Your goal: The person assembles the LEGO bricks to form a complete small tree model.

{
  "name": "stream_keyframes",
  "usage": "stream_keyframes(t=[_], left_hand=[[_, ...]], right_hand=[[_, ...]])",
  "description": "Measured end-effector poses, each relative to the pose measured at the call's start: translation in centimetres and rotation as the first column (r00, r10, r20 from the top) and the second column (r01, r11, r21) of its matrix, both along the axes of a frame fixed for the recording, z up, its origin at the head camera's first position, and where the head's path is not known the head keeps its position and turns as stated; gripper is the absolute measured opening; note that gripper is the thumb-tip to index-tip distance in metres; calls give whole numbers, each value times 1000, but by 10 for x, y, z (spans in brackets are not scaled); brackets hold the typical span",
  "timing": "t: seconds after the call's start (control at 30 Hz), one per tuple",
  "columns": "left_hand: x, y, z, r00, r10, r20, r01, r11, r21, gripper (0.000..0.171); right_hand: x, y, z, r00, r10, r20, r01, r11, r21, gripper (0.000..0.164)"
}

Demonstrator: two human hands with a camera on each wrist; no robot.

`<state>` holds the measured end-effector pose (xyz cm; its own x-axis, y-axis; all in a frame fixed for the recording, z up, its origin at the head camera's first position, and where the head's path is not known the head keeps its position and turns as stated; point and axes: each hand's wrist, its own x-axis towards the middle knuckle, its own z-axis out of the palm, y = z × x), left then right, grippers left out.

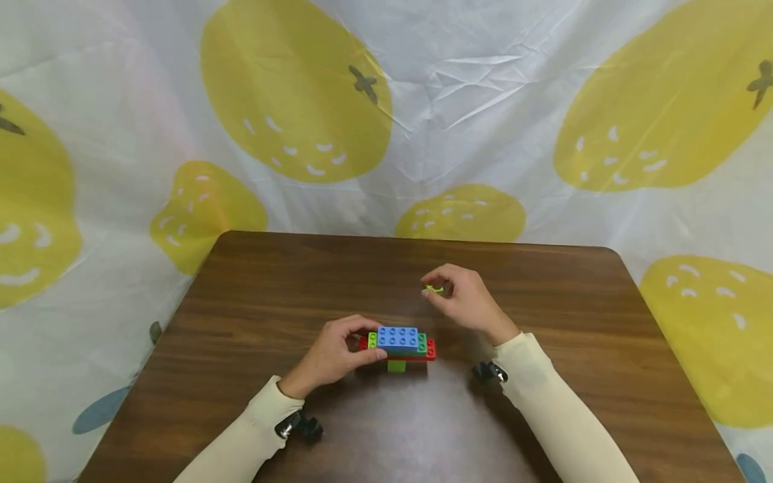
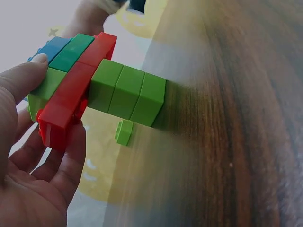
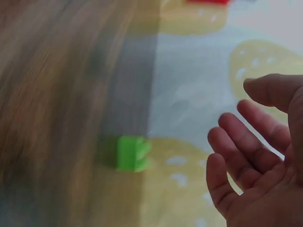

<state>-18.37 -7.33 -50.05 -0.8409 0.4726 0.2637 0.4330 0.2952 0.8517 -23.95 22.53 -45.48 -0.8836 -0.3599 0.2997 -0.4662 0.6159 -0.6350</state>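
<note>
My left hand (image 1: 334, 349) grips one end of a built brick stack, its thumb along the near side. On top of the stack sits a blue brick (image 1: 397, 337), over a dark green brick (image 2: 72, 53) and beside a light green brick (image 2: 49, 85). Under these runs a red layer (image 2: 71, 101). Three light green bricks (image 2: 127, 92) form a column beneath it, standing close over the table. Farther back, my right hand (image 1: 468, 295) hovers with thumb and fingers spread apart. A small light green brick (image 3: 130, 153) rests on the table, apart from those fingertips.
The brown wood-grain table (image 1: 290, 275) has its far edge against a white curtain (image 1: 447, 134) printed with yellow lemons. Each wrist wears a black strap device, the left one (image 1: 296, 426) and the right one (image 1: 490, 372).
</note>
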Motion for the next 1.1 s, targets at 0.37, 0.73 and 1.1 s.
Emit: stream_keyframes(t=[0.37,0.73,1.1], left_hand=[[1,-5,2,1000,0,8,0,1000,-1,38],[4,2,-4,1000,-10,10,10,1000,7,41],[4,4,-5,999,16,33,-16,1000,5,44]], right_hand=[[-42,11,-35,989,-70,129,51,989,139,45],[-39,18,-44,978,-95,185,45,966,254,37],[-10,1,-23,984,-63,164,44,992,118,35]])
